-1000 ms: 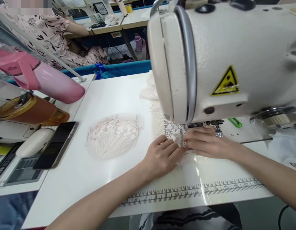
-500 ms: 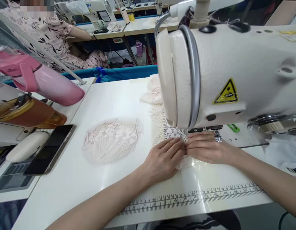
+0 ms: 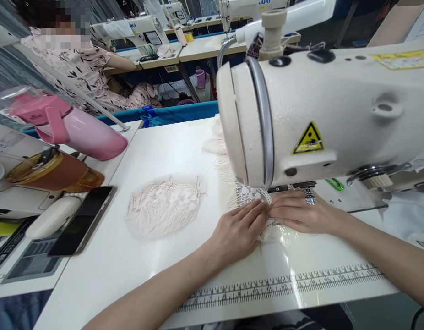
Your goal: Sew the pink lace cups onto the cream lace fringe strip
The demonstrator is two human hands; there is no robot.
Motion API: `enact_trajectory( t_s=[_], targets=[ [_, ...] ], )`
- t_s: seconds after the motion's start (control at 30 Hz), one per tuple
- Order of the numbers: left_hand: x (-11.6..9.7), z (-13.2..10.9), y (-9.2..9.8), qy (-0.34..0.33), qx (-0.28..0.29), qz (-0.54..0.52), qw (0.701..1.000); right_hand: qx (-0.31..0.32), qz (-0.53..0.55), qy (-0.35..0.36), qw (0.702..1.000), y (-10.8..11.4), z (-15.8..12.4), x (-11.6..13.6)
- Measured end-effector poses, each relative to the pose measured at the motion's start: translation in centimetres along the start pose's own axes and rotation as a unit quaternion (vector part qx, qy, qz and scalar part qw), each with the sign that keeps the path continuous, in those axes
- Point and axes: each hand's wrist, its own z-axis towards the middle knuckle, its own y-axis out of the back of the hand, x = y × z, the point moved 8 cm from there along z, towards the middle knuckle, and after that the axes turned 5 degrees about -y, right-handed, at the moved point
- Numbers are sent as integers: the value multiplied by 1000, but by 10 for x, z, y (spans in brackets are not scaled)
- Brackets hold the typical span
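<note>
A strip of white lace with fringe (image 3: 245, 194) lies under the head of a sewing machine (image 3: 301, 110). My left hand (image 3: 240, 230) presses on the lace, its fingers bent and held together. Right beside it, fingertips almost meeting, my right hand (image 3: 299, 213) grips the lace edge close to the machine's foot, with the fingers closed. A ring-like silver part shows by its knuckles. Both sets of fingertips and the needle are partly hidden. To the left, a separate fringed lace piece (image 3: 165, 208) with loose reddish threads rests flat on the white table (image 3: 157, 270).
A printed ruler (image 3: 267, 292) runs along the front edge. At left stand a pink bottle (image 3: 91, 133), a brown cup (image 3: 59, 172), a white oval object (image 3: 54, 217) and a phone (image 3: 83, 222). Green snips (image 3: 334, 184) lie right. Another person (image 3: 74, 68) sits behind.
The view has shifted slightly, so the table items appear a little lower and further right. Both hands stay together on the lace by the machine's foot.
</note>
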Motion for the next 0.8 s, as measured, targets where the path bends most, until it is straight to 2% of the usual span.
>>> enact_trajectory(
  t_s=[0.13,0.3,0.47,0.63,0.8],
  targets=[
    [2,1,0,7,-7,-3,1000,1,-44,-9,999,-1,0,-3],
    [4,2,-1,11,1,-11,1000,11,-52,-22,998,-3,-1,-7],
    [6,-1,-1,28,5,-20,999,9,-36,-11,999,-3,2,2],
    [13,-5,3,68,7,-13,998,56,-3,-16,998,-23,-1,7],
    [21,-8,2,91,20,-10,996,45,15,-19,999,-36,-4,5]
  ],
)
